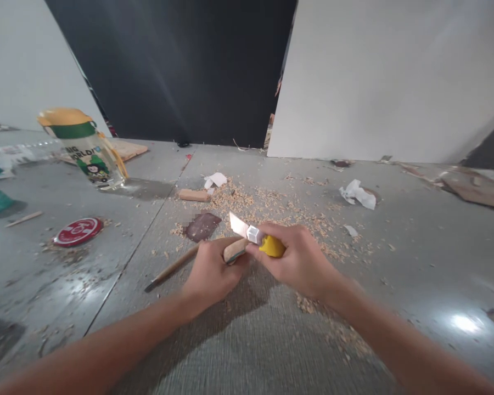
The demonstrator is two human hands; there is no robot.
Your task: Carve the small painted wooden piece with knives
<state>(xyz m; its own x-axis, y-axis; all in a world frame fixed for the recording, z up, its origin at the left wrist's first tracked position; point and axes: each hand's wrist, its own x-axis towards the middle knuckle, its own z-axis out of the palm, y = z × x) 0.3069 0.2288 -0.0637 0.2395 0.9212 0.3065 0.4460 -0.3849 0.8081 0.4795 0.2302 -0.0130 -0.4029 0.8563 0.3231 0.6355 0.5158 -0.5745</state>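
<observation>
whittling seems in hand: the left hand (212, 272) grips a short, pale, rounded wooden block (234, 250); just beside it, the right hand (303, 255) clasps a yellow-handled, steel-bladed cutter (273, 247). next likely needs a shallow, controlled stroke.

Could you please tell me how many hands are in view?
2: the left hand grips a wooden piece near the picture's centre; the right hand, just right of it, holds a yellow cutter.

Hands (302, 255) gripping wooden piece (234, 250) and yellow knife (254, 235), scattered shavings (265, 203), grey surface (428, 263)
</observation>
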